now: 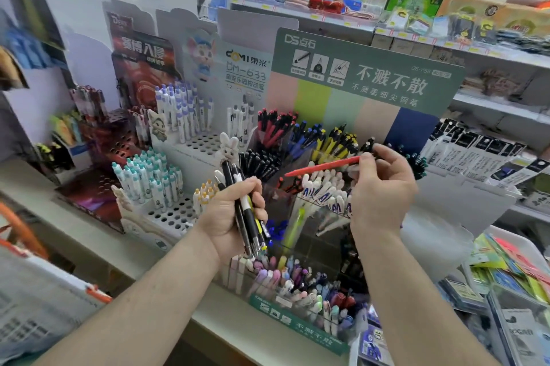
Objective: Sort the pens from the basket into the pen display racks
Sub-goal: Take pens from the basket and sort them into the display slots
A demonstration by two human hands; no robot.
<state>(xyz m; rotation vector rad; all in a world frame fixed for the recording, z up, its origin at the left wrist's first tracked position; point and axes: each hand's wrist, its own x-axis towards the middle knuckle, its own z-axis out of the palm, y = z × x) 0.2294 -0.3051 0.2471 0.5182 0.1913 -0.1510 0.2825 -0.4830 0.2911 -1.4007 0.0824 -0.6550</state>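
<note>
My left hand (235, 214) grips a bundle of pens (248, 217), mostly black and white, one topped with a white rabbit figure (228, 147). My right hand (382, 187) pinches a red pen (323, 167) by its black end and holds it level, tip pointing left, over the clear tiered pen rack (285, 249). That rack's back compartments hold red-black pens (275, 127), blue pens (306, 139) and yellow pens (339, 142). A grey basket with orange trim (44, 285) sits at the lower left, blurred.
White perforated racks (175, 214) with white-teal and white-purple pens stand to the left of the clear rack. A green header card (366, 74) rises behind it. Pastel pens (297, 282) fill the front tier. Packaged stationery (512, 270) lies at the right, shelves of goods behind.
</note>
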